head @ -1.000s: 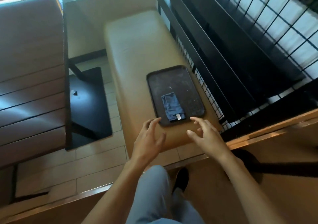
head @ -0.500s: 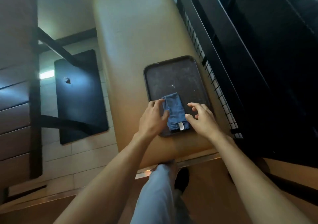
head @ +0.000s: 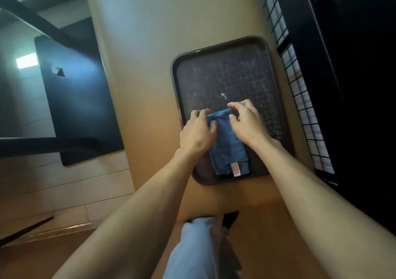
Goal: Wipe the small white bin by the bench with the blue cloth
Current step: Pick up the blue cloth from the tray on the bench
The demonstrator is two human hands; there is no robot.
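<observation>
A folded blue cloth [head: 227, 148] with a small pale label at its near end lies on the near part of a dark tray [head: 231, 75]. The tray rests on a tan padded bench [head: 145, 64]. My left hand [head: 197, 134] pinches the cloth's far left corner. My right hand [head: 246, 124] grips the far right corner, fingers curled over the top edge. No white bin is in view.
A black wire-grid partition [head: 300, 98] runs along the bench's right side. A dark table base [head: 75, 98] stands on the tiled floor [head: 64, 184] to the left. My trouser leg [head: 192, 251] and a dark shoe show below the bench's near end.
Both hands reached forward from the bench's near end onto the tray and closed on the cloth's far corners. The camera moved closer and looks more steeply down.
</observation>
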